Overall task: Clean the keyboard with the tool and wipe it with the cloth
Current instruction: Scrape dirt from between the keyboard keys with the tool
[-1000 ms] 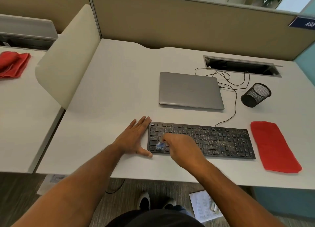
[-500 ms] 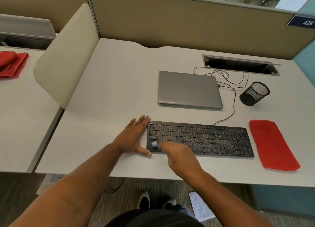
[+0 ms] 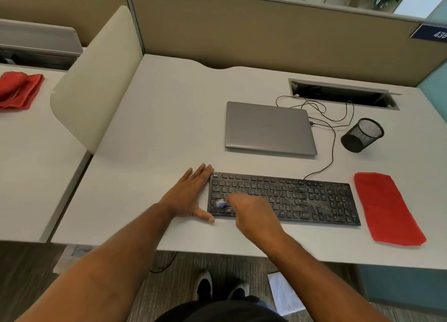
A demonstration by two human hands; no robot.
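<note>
A black keyboard (image 3: 302, 198) lies near the desk's front edge, speckled with pale dust over its middle and right keys. My right hand (image 3: 254, 215) grips a small blue and white cleaning tool (image 3: 221, 203), whose tip touches the keys at the keyboard's left end. Most of the tool is hidden inside my fist. My left hand (image 3: 191, 196) lies flat on the desk with straight fingers, pressed against the keyboard's left edge. A red cloth (image 3: 384, 208) is spread flat just right of the keyboard.
A closed grey laptop (image 3: 268, 128) sits behind the keyboard, with black cables (image 3: 333, 138) trailing to a desk slot. A black mesh pen cup (image 3: 362, 134) lies on its side at the right. A cream divider (image 3: 96, 80) bounds the left; another red cloth (image 3: 19, 89) lies beyond it.
My right hand has slid the tool back and forth in small strokes over the keyboard's left keys. My left hand has stayed against the keyboard's left edge.
</note>
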